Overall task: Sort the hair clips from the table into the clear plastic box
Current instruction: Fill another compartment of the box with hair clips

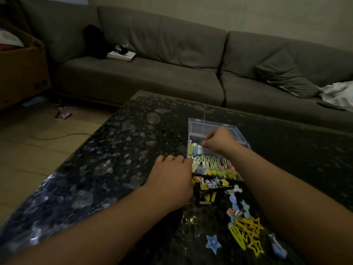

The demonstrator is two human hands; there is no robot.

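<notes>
A clear plastic box (198, 129) stands open on the dark table, its lid tilted back. Pale snap clips (208, 162) lie in a row in its front part, and a few upright clips (194, 149) stand at its left. My right hand (219, 140) hovers over the box's middle with fingertips pinched together; whether they hold a clip is too blurred to tell. My left hand (172, 175), with a ring on it, rests knuckles-up against the box's left front corner. Loose clips lie near me: yellow stars (252, 238), a blue star (213, 243), light blue ones (235, 202).
The dark patterned table (114, 169) has its left edge running diagonally, with wooden floor (38, 150) and a cable beyond. A grey sofa (172, 73) stands behind the table, with a book and a cushion on it. A cardboard box (19, 69) is at far left.
</notes>
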